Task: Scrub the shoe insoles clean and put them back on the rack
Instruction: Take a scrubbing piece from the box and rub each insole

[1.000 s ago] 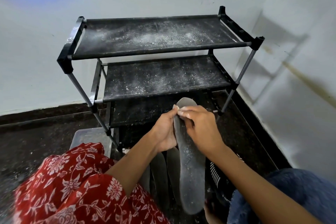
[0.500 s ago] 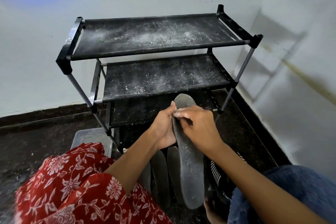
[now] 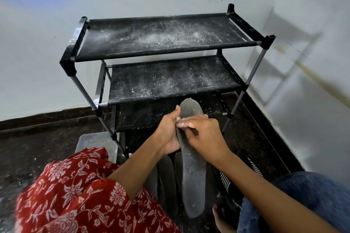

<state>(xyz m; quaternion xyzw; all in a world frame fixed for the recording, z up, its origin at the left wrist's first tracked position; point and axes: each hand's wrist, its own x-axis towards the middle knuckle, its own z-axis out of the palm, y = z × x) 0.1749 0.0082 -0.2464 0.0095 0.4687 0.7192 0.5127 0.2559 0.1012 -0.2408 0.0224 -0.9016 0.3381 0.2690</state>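
left hand (image 3: pixel 169 132): grips grey insole (image 3: pixel 193 172) by its left edge | right hand (image 3: pixel 203 134): fingers curled, pressing across insole's top | insole: held lengthwise before black shoe rack (image 3: pixel 161 58), above spare insoles (image 3: pixel 167 179) on floor

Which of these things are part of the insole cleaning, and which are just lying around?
Part of the job: the held insole, left hand, right hand, spare insoles on the floor, the dusty rack.

Just lying about: clear plastic tub, striped item.
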